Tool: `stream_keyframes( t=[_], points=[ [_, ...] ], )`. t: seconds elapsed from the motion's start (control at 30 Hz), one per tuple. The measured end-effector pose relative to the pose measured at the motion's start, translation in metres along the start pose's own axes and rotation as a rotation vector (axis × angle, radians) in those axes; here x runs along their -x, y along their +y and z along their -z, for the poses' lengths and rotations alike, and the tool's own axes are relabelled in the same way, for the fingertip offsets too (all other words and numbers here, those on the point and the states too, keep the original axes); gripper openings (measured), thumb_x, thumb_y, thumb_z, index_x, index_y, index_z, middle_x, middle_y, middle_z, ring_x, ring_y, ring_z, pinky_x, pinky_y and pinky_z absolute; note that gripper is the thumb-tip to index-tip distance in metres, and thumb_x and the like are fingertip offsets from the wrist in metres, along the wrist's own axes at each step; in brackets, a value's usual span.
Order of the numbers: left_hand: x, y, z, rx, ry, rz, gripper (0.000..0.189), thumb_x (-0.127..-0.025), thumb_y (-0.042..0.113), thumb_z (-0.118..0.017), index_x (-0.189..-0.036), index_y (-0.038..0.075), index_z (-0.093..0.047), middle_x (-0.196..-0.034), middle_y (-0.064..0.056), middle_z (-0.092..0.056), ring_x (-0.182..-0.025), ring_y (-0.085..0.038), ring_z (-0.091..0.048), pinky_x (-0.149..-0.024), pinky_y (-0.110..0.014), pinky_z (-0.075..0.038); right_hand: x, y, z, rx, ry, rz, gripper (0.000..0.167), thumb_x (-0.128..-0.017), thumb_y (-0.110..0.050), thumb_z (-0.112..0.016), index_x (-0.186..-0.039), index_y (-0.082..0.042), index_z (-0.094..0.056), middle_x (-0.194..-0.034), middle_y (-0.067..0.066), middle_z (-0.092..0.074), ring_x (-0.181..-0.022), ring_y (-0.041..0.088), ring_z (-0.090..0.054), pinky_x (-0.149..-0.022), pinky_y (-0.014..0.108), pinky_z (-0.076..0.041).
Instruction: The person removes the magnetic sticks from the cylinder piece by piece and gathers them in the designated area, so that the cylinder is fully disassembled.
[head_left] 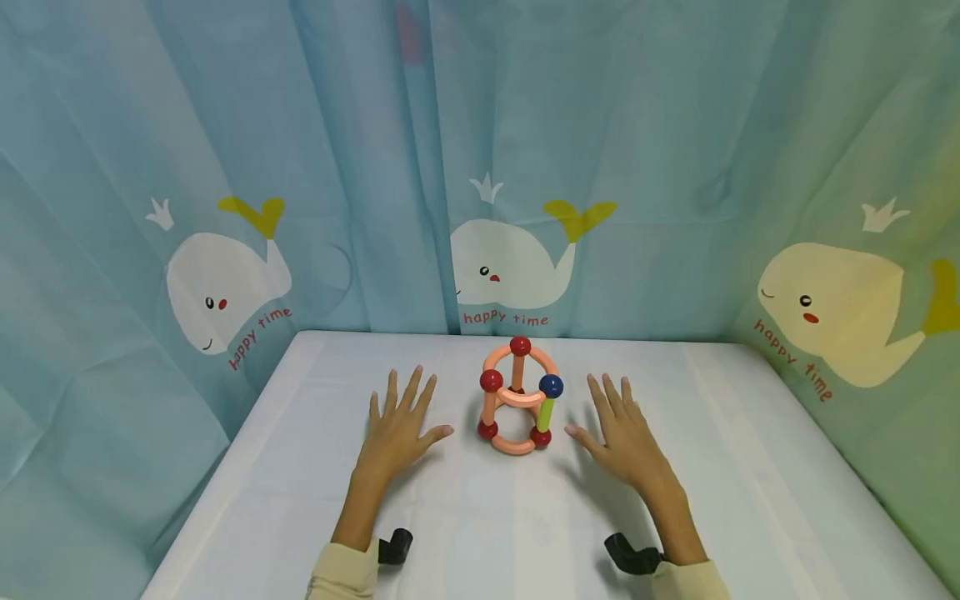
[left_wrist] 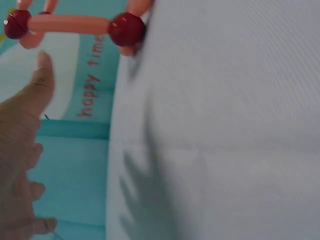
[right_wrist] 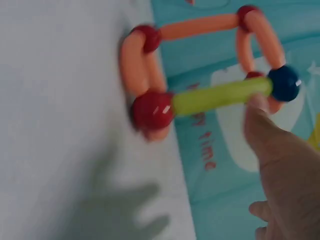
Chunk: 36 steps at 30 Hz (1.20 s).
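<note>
A frame built of sticks and balls [head_left: 521, 400] stands upright on the table between my two hands. Curved orange sticks make its upper and lower rings, joined by straight uprights. Most balls are red; one upper ball is blue [head_left: 551, 386], above a yellow-green stick [head_left: 546, 414]. To the frame's left, my left hand [head_left: 396, 433] is held palm down with fingers spread, apart from it. On the other side my right hand [head_left: 626, 437] is spread likewise, its thumb pointing toward the frame. In the right wrist view that thumb overlaps the yellow-green stick [right_wrist: 215, 97]. Both hands hold nothing.
A white cloth covers the table [head_left: 480, 533], and the hands cast shadows on it. Blue curtains [head_left: 645, 167] printed with whales rise behind and at both sides. Black curved pieces [head_left: 633, 557] sit at both wrists beside the beige sleeves [head_left: 345, 571].
</note>
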<state>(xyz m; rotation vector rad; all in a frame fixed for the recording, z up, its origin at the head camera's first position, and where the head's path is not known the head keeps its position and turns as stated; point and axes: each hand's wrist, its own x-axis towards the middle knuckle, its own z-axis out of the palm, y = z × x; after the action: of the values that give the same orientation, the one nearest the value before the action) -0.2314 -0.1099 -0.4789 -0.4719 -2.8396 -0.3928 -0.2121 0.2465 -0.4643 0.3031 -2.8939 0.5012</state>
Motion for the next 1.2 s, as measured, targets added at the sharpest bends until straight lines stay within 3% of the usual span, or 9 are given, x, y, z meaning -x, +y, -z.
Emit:
stream_keyframes(
  t=[0.17,0.23,0.33,0.47,0.57,0.7,0.83,1.03,1.2],
  points=[
    [-0.007,0.018,0.017,-0.005,0.194,-0.076,0.076,-0.091,0.060,-0.055,-0.151,0.017,-0.037,-0.159,-0.006,-0.032,-0.132,-0.033,-0.050,-0.095,-0.054,-0.049,-0.005,-0.016,0.013,-0.330,0.106,0.033,0.070,-0.095,-0.037,-0.062,-0.152,-0.010,-0.031,-0.149,0.023,-0.042,-0.135,0.045,-0.040,-0.098,0.063,-0.044],
    [-0.009,0.028,0.022,0.034,0.318,-0.151,0.066,-0.091,0.049,-0.064,-0.143,0.012,-0.049,-0.150,-0.007,-0.046,-0.112,-0.025,-0.064,-0.083,-0.044,-0.056,-0.007,-0.021,0.016,-0.430,0.148,0.041,0.062,-0.096,-0.031,-0.063,-0.149,-0.012,-0.038,-0.139,0.021,-0.053,-0.120,0.038,-0.056,-0.087,0.050,-0.054],
    [-0.011,0.047,0.026,0.117,0.460,-0.293,0.049,-0.088,0.030,-0.074,-0.129,0.007,-0.062,-0.132,-0.007,-0.060,-0.084,-0.013,-0.068,-0.070,-0.028,-0.057,-0.011,-0.025,0.017,-0.599,0.142,0.027,0.052,-0.097,-0.026,-0.062,-0.145,-0.018,-0.045,-0.129,0.019,-0.062,-0.098,0.025,-0.066,-0.077,0.033,-0.055],
    [-0.014,0.072,0.025,0.147,0.511,-0.448,0.038,-0.085,0.022,-0.077,-0.118,0.006,-0.067,-0.119,-0.005,-0.065,-0.071,-0.006,-0.064,-0.063,-0.014,-0.052,-0.016,-0.029,0.016,-0.815,0.075,-0.009,0.047,-0.097,-0.020,-0.061,-0.143,-0.016,-0.048,-0.128,0.020,-0.061,-0.081,0.014,-0.066,-0.072,0.026,-0.052],
    [-0.016,0.089,0.020,0.115,0.489,-0.492,0.038,-0.086,0.025,-0.076,-0.119,0.007,-0.067,-0.116,-0.004,-0.066,-0.080,-0.008,-0.069,-0.068,-0.013,-0.053,-0.018,-0.033,0.013,-0.923,0.055,-0.054,0.046,-0.097,-0.020,-0.062,-0.141,-0.012,-0.051,-0.128,0.022,-0.060,-0.075,0.012,-0.063,-0.066,0.026,-0.050],
    [-0.021,0.105,0.008,0.087,0.494,-0.474,0.039,-0.087,0.027,-0.075,-0.120,0.008,-0.067,-0.115,-0.004,-0.067,-0.090,-0.010,-0.072,-0.069,-0.014,-0.054,-0.020,-0.039,0.011,-1.019,0.049,-0.103,0.045,-0.096,-0.023,-0.063,-0.138,-0.010,-0.054,-0.125,0.022,-0.059,-0.073,0.011,-0.063,-0.066,0.023,-0.052],
    [-0.028,0.116,-0.004,0.086,0.517,-0.425,0.039,-0.087,0.028,-0.074,-0.120,0.008,-0.066,-0.113,-0.004,-0.068,-0.083,-0.010,-0.072,-0.065,-0.013,-0.053,-0.023,-0.043,0.008,-1.074,0.043,-0.123,0.045,-0.095,-0.024,-0.064,-0.136,-0.008,-0.055,-0.117,0.016,-0.061,-0.071,0.008,-0.062,-0.067,0.022,-0.054],
    [-0.035,0.126,-0.011,0.084,0.545,-0.388,0.040,-0.082,0.026,-0.079,-0.116,0.007,-0.068,-0.106,-0.005,-0.067,-0.082,-0.011,-0.071,-0.073,-0.017,-0.055,-0.023,-0.043,0.004,-1.121,0.053,-0.140,0.044,-0.095,-0.023,-0.065,-0.135,-0.007,-0.056,-0.112,0.013,-0.060,-0.070,0.007,-0.060,-0.065,0.020,-0.053],
    [-0.037,0.127,-0.013,0.057,0.551,-0.372,0.037,-0.079,0.026,-0.081,-0.109,0.007,-0.071,-0.099,-0.004,-0.067,-0.079,-0.011,-0.071,-0.070,-0.017,-0.055,-0.021,-0.044,0.002,-1.126,0.057,-0.137,0.045,-0.095,-0.023,-0.065,-0.136,-0.006,-0.055,-0.113,0.014,-0.059,-0.072,0.007,-0.060,-0.066,0.020,-0.053]
  ],
)
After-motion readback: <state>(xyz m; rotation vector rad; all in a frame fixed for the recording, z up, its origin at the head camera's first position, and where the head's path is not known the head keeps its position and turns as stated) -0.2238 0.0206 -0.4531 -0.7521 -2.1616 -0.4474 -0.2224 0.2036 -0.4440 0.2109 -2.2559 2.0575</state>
